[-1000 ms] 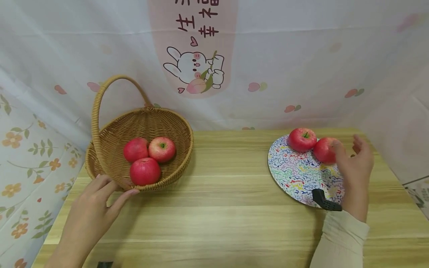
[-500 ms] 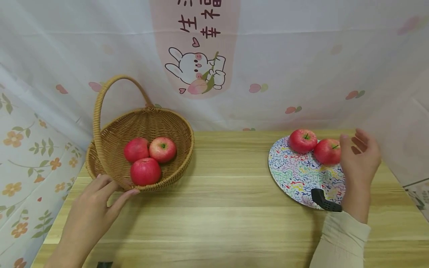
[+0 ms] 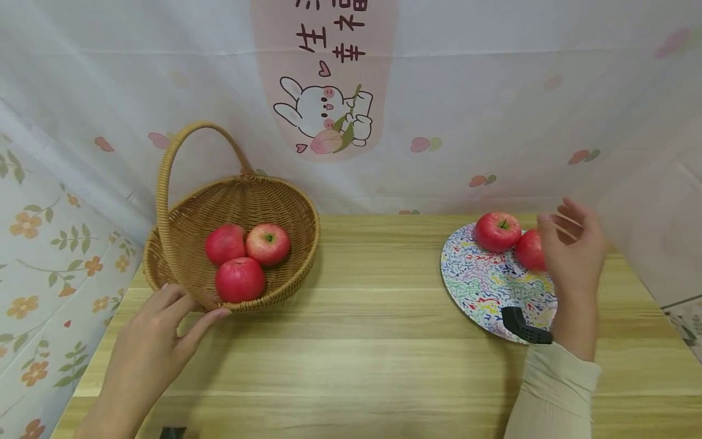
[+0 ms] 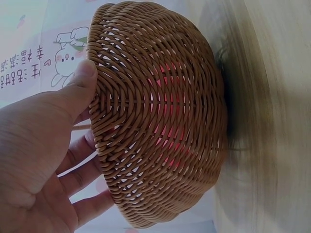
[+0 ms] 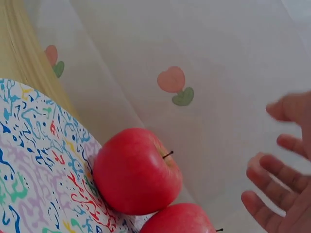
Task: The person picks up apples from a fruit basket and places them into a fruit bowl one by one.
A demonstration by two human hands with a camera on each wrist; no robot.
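My left hand (image 3: 150,338) grips the near rim of a wicker basket (image 3: 233,198) at the foot of its arched handle. In the left wrist view the thumb (image 4: 83,80) lies at the rim, with the other fingers on its far side. Three red apples (image 3: 239,280) sit together in the basket. At the right, a round plate (image 3: 474,283) with a colourful squiggle pattern bears two apples, a left one (image 3: 496,233) and a right one (image 3: 529,250). My right hand (image 3: 576,259) hovers over the plate's right side with loosely bent fingers, holding nothing and partly covering the right apple.
The wooden table (image 3: 362,360) stretches between basket and plate. A white printed cloth (image 3: 439,91) hangs right behind the table, and a flowered cloth (image 3: 44,292) borders it on the left. The basket's handle (image 3: 164,183) arches high above the rim.
My right hand first drew away rightward from the right apple, then came back left and a little upward, overlapping that apple again. My left hand stays on the basket.
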